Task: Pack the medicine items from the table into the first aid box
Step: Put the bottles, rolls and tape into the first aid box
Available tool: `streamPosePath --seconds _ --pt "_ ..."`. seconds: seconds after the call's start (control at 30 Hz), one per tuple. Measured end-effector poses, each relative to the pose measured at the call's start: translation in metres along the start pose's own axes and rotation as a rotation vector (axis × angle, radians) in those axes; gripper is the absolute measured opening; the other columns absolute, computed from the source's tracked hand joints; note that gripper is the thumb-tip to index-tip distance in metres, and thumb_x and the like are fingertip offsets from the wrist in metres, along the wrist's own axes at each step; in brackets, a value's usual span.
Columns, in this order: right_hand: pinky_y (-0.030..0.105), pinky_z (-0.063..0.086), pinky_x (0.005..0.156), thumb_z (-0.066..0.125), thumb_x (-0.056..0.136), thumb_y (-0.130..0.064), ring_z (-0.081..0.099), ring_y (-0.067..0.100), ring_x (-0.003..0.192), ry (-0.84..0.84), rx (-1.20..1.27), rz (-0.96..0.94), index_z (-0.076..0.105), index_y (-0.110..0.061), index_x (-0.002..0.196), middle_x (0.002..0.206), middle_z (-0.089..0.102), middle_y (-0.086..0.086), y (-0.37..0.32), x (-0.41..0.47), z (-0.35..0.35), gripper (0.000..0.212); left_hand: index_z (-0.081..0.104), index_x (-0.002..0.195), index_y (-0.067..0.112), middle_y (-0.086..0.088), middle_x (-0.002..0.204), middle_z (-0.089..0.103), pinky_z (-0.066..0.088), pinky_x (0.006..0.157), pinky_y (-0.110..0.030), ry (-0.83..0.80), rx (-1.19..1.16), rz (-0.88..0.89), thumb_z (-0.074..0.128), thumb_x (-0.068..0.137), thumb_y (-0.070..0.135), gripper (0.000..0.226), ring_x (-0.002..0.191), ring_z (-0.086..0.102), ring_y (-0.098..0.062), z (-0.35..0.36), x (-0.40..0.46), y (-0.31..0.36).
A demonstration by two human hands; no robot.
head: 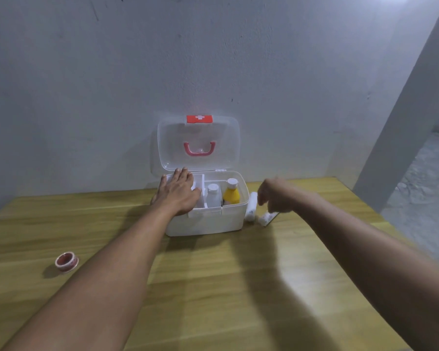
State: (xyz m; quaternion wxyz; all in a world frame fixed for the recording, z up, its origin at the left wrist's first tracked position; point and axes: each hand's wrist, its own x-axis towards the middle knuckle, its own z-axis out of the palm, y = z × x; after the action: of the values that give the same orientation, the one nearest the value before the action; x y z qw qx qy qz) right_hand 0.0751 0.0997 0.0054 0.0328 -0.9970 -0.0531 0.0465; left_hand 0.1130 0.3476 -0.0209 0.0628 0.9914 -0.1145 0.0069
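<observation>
The white first aid box [205,221] stands open against the wall, its clear lid [162,138] with a red handle raised. Inside stand a white bottle [213,196] and a yellow bottle [231,193]. My left hand [178,192] lies flat, fingers spread, over the box's left compartment. My right hand [274,196] hovers blurred just right of the box, fingers curled downward above a small white item [266,219] on the table. A white bandage roll [252,206] lies against the box's right side. A red tape roll [66,261] sits far left on the table.
The wooden table [213,287] ends at its right edge beside a grey pillar [403,122]. The plain wall stands directly behind the box.
</observation>
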Motion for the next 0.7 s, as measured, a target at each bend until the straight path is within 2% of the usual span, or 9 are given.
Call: streamPosePath --seconds 0.07,0.2,0.27,0.43,0.53,0.63,0.7 --pt "0.036 0.056 0.078 0.072 0.073 -0.006 0.066 0.026 0.092 -0.059 -0.053 -0.02 0.072 -0.016 0.098 0.102 0.072 0.007 0.006 -0.002 0.015 0.027 0.004 0.154 0.013 -0.003 0.163 -0.007 -0.005 0.121 -0.044 0.002 -0.001 -0.001 0.018 0.1 0.041 0.062 0.15 -0.008 -0.017 0.0 0.0 -0.001" --pt "0.034 0.052 0.075 0.072 0.077 -0.015 0.064 0.028 0.095 0.002 -0.084 -0.084 0.071 -0.015 0.094 0.101 0.071 0.008 0.009 -0.005 0.026 0.017 0.003 0.154 0.013 -0.003 0.163 -0.007 -0.005 0.12 -0.044 0.001 0.0 0.001 0.017 0.1 0.041 0.062 0.15 -0.008 -0.017 0.001 -0.001 0.0" --pt "0.034 0.048 0.071 0.069 0.081 -0.015 0.063 0.029 0.094 0.02 -0.101 -0.123 0.069 -0.016 0.099 0.103 0.07 0.009 0.009 -0.004 0.029 0.018 0.003 0.154 0.013 -0.003 0.163 -0.007 -0.005 0.12 -0.044 0.002 0.001 0.003 0.017 0.1 0.041 0.062 0.15 -0.008 -0.017 0.001 0.0 0.0" --pt "0.034 0.038 0.062 0.057 0.085 -0.009 0.057 0.03 0.096 0.003 -0.137 -0.22 0.051 -0.028 0.127 0.107 0.062 0.008 0.004 -0.008 0.032 0.046 0.004 0.154 0.012 -0.003 0.163 -0.006 -0.004 0.121 -0.044 -0.002 -0.005 -0.001 0.018 0.1 0.04 0.063 0.15 -0.007 -0.016 0.001 0.002 -0.001" --pt "0.034 0.035 0.067 0.052 0.088 -0.013 0.049 0.028 0.105 -0.05 -0.216 -0.218 0.043 -0.034 0.134 0.11 0.054 0.008 0.002 -0.009 0.036 0.051 0.004 0.154 0.013 -0.003 0.163 -0.007 -0.004 0.12 -0.044 -0.001 -0.006 0.002 0.018 0.1 0.041 0.063 0.15 -0.008 -0.016 0.001 0.002 -0.001" --pt "0.035 0.041 0.071 0.054 0.088 -0.018 0.049 0.028 0.107 -0.046 -0.262 -0.213 0.046 -0.033 0.13 0.113 0.049 0.009 0.003 -0.011 0.035 0.046 0.004 0.154 0.013 -0.002 0.163 -0.007 -0.005 0.121 -0.043 -0.003 -0.01 0.002 0.018 0.1 0.041 0.062 0.15 -0.008 -0.016 0.001 0.002 -0.001" --pt "0.034 0.039 0.068 0.057 0.086 -0.02 0.051 0.028 0.105 -0.008 -0.283 -0.217 0.052 -0.027 0.124 0.118 0.046 0.009 0.006 -0.012 0.035 0.038 0.004 0.154 0.013 -0.002 0.163 -0.007 -0.005 0.12 -0.043 0.0 -0.014 0.003 0.018 0.1 0.041 0.062 0.15 -0.008 -0.016 0.001 0.001 -0.001"
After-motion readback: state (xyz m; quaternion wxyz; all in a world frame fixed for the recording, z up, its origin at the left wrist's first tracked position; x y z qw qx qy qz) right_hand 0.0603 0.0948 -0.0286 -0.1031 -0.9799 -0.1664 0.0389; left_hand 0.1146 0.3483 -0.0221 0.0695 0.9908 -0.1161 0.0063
